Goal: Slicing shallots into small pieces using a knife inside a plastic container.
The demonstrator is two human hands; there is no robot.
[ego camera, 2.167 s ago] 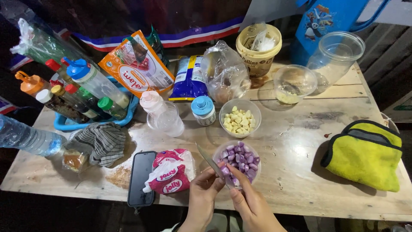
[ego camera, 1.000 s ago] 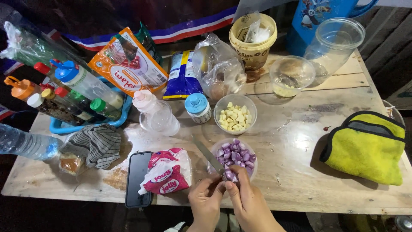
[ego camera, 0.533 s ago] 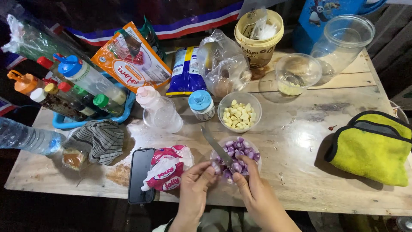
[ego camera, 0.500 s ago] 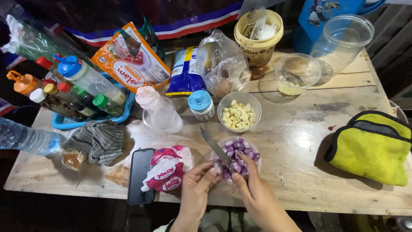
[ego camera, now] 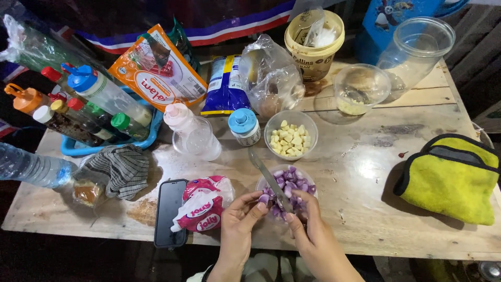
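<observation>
Pink-and-white packet beside black phone

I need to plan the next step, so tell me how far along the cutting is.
Done: a clear bowl of pale cut pieces and many purple pieces in the bowl under the hands. In hand: the right hand holds a knife, and the left hand pinches one purple piece over that bowl. Left: that piece; no other uncut ones are visible.
</observation>
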